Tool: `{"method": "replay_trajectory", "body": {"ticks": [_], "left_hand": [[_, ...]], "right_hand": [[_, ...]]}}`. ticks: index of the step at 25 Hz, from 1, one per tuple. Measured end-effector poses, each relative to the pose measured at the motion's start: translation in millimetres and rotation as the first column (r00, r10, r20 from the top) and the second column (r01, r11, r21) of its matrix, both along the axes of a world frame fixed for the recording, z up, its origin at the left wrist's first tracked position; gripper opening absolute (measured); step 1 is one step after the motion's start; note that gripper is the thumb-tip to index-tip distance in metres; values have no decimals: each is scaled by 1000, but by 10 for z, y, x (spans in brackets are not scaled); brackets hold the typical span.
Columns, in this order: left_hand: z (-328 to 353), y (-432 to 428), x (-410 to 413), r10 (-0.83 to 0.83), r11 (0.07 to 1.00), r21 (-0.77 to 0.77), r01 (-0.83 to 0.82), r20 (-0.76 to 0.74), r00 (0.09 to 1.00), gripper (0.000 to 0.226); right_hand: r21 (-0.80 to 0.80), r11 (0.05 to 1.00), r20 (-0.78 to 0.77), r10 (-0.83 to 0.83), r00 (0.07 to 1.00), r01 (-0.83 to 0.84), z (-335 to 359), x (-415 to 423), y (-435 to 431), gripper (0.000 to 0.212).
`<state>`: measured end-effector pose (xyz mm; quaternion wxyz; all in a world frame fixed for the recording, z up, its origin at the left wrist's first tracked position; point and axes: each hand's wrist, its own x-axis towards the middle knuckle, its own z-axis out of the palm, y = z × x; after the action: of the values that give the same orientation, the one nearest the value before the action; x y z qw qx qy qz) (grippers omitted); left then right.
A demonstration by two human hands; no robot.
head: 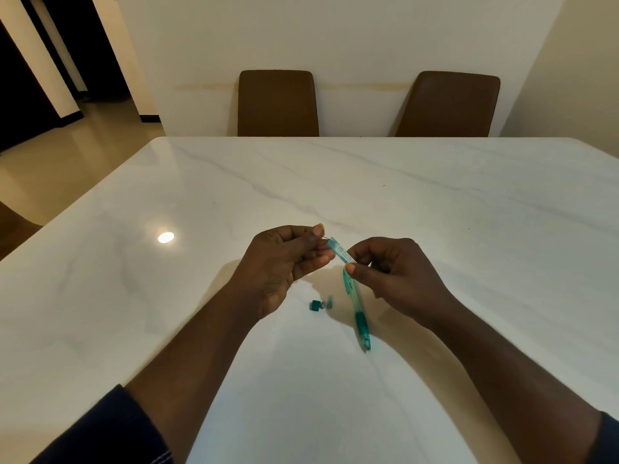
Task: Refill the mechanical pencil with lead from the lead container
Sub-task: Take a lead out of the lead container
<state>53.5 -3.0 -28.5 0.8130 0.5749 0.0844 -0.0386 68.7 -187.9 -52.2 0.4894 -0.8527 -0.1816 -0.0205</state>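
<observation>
My right hand pinches a clear blue lead container between thumb and fingers, its open end tilted up and to the left. My left hand pinches a thin lead right at that open end. The teal mechanical pencil slants on the table under my right thumb, tip toward me; I cannot tell whether the thumb touches its upper end. A small teal cap and a small clear piece lie on the table between my wrists.
The white marble table stretches wide on all sides. Two brown chairs stand at its far edge against the wall. A doorway and floor open to the left.
</observation>
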Motion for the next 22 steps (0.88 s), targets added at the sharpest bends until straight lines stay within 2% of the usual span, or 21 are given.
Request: {"method": "replay_trajectory", "body": {"ticks": [12, 22], "left_hand": [[9, -6, 12, 4, 1000, -1, -4, 50, 999, 18], [-4, 31, 36, 26, 988, -151, -26, -5, 1000, 20]], "right_hand": [[16, 1000, -51, 7, 999, -6, 9, -6, 17, 8], [245, 970, -223, 59, 973, -2, 60, -22, 41, 7]]}}
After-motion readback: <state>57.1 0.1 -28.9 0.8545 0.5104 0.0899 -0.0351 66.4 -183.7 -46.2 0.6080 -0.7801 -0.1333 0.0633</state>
